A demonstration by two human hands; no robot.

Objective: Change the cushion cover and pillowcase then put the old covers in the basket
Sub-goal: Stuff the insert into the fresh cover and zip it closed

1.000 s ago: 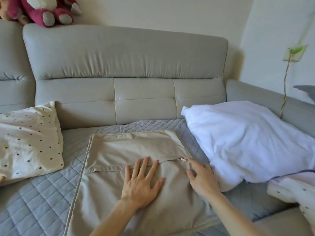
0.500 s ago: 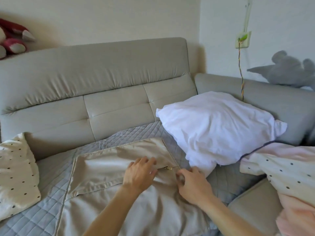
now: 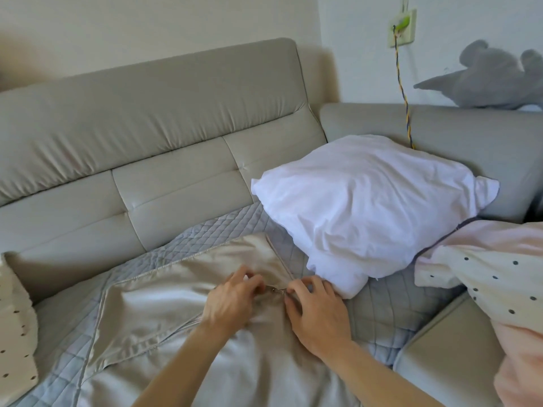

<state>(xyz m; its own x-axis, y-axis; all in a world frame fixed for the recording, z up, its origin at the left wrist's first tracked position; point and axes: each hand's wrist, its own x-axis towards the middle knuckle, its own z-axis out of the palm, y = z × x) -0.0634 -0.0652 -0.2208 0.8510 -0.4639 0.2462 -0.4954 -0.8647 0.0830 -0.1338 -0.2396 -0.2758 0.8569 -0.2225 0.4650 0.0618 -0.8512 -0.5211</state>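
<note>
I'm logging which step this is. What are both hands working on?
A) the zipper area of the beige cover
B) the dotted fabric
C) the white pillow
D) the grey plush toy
A: the left hand and right hand pinch the beige cover on either side of its zipper pull.

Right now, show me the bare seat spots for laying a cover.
Free: the quilted pad between beige cover and backrest; the strip beside the dotted pillow. Crowded: left hand and right hand mid-cover; white pillow and dotted covers at right.
</note>
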